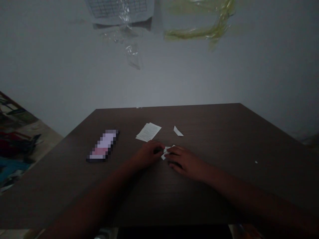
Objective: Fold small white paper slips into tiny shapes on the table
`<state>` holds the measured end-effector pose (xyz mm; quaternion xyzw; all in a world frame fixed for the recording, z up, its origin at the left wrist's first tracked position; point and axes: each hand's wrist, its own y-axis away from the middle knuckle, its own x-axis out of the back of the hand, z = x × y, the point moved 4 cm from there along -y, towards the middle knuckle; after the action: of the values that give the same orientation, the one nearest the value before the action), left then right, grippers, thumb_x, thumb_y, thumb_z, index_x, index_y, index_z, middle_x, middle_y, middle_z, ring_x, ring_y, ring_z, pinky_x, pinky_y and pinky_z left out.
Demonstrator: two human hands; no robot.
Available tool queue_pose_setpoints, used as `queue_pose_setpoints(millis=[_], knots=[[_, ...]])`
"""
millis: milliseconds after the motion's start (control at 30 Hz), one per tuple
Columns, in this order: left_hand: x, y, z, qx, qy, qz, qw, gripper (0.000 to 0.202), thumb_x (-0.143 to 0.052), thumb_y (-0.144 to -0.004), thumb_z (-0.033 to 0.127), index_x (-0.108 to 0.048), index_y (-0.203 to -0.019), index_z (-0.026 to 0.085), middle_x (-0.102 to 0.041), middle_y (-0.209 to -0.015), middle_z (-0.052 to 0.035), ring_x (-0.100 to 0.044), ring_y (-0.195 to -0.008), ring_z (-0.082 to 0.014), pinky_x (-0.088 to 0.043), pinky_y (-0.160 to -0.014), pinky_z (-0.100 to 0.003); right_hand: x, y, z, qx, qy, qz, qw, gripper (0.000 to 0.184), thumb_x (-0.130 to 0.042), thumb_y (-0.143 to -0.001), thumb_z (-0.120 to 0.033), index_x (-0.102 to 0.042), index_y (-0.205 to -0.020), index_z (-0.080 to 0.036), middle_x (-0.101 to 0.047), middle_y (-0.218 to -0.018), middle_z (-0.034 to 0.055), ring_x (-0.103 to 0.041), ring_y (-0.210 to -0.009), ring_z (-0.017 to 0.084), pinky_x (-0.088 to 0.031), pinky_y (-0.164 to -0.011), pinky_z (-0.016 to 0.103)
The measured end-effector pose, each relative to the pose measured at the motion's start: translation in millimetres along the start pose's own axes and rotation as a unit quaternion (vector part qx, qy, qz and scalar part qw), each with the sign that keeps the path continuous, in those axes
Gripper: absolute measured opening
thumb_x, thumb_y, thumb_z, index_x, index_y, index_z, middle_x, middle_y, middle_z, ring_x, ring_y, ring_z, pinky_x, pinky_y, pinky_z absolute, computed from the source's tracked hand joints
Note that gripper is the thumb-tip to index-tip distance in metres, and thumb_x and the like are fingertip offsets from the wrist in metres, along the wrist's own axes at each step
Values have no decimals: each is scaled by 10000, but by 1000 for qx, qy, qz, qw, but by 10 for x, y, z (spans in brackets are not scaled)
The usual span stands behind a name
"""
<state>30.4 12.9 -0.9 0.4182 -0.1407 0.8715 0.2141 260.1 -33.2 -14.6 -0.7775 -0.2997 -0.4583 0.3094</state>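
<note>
Near the middle of the dark table lies a small folded piece of white paper (pixel 163 155), partly covered by fingers. My left hand (pixel 149 154) is curled at its left side, with thumb and index finger closing on the paper's edge. From the right, my right hand (pixel 186 161) reaches over it with outstretched fingertips resting on the paper, the thumb apart below. Just beyond my left hand sits a small stack of printed paper sheets (pixel 149 131). A narrow white paper strip (pixel 177 131) lies farther back, beyond my right hand.
A phone (pixel 103 146) with a lit, pixelated screen lies at the left on the brown table (pixel 219 132). A tiny white scrap (pixel 256 162) is at the right. The wall (pixel 159 79) behind carries taped paper and clear tape. Cluttered items appear on the floor at left.
</note>
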Motion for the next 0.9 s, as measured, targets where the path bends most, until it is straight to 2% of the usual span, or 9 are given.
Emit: queue_pose_setpoints(millis=[267,500,667,767,900], knots=[[-5,2,-94,-12,7,-17,1000,259,-826,-1065,224,-927,-1301,253,-909,-1383,-111,-848,-1359,-351,-666,-1281,-540,-18,24,-48,-18,26,-32,999,520,-728,-1268,-426,-755,-1754,-243,-680,-1832,221,-615,-1723,439,-504,-1454,716],[-14,18,-123,-27,13,-18,999,286,-835,-1054,209,-920,-1316,286,-916,-1400,-86,-853,-1341,-331,-681,-1263,-514,1,15,-84,-27,20,-51,998,518,-725,-1277,-437,-771,-1751,-235,-673,-1834,230,-590,-1738,446,-487,-1465,717],[13,30,-85,-45,1,-31,999,286,-807,-1087,217,-903,-1352,267,-908,-1447,-102,-831,-1396,-324,-651,-1297,-511,-6,15,-74,-27,31,-48,998,530,-718,-1279,-453,-759,-1767,-250,-632,-1881,223,-556,-1767,460,-496,-1459,725],[16,16,-63,-65,-2,-48,997,250,-776,-1098,189,-913,-1292,268,-917,-1446,-90,-831,-1403,-302,-631,-1322,-493,-19,14,-63,-22,22,-46,998,562,-714,-1279,-463,-729,-1791,-231,-637,-1883,229,-568,-1766,459,-476,-1472,736],[5,0,-38,-70,-44,-60,995,209,-780,-1083,161,-937,-1180,258,-927,-1427,-103,-843,-1381,-331,-605,-1347,-545,-30,15,-36,-34,-3,-24,999,666,-751,-1256,-471,-642,-1856,-203,-688,-1837,234,-621,-1732,428,-492,-1475,693]])
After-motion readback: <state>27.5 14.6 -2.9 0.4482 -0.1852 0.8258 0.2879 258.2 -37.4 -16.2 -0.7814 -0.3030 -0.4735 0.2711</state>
